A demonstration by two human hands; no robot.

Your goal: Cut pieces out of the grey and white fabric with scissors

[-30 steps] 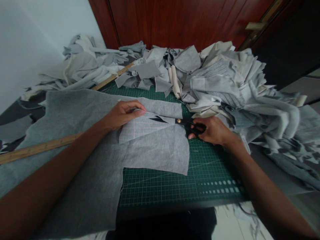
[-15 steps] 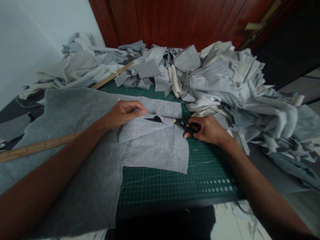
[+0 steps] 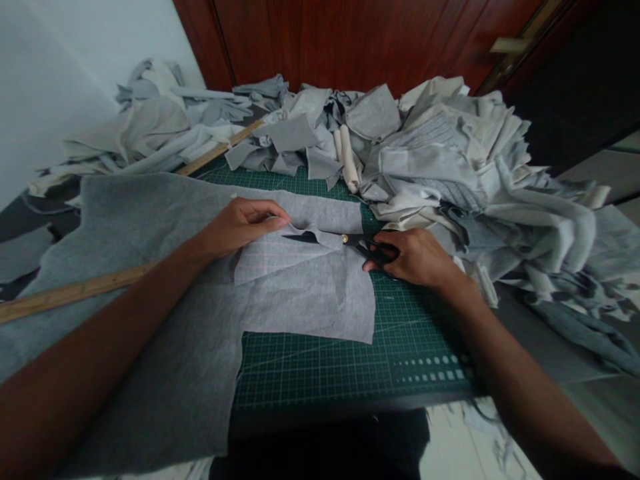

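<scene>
My right hand is wrapped round the handles of black scissors with a brass-coloured pivot. Their blades point left and lie in a slit in the grey fabric, with a raised strip of it partly over them. Just beyond the blade tips, my left hand pinches the fabric's edge between thumb and fingers. A paler piece with faint pink lines lies on the grey fabric, below the blades. The fabric spreads left under my forearm and hangs over the table's front edge.
Under the fabric is a green cutting mat with a white grid. One wooden ruler crosses the fabric at left; another ruler lies farther back. Heaps of cloth scraps line the back and right, before a wooden door.
The whole view has shifted slightly. Both hands, the scissors and the fabric keep nearly the same positions relative to each other.
</scene>
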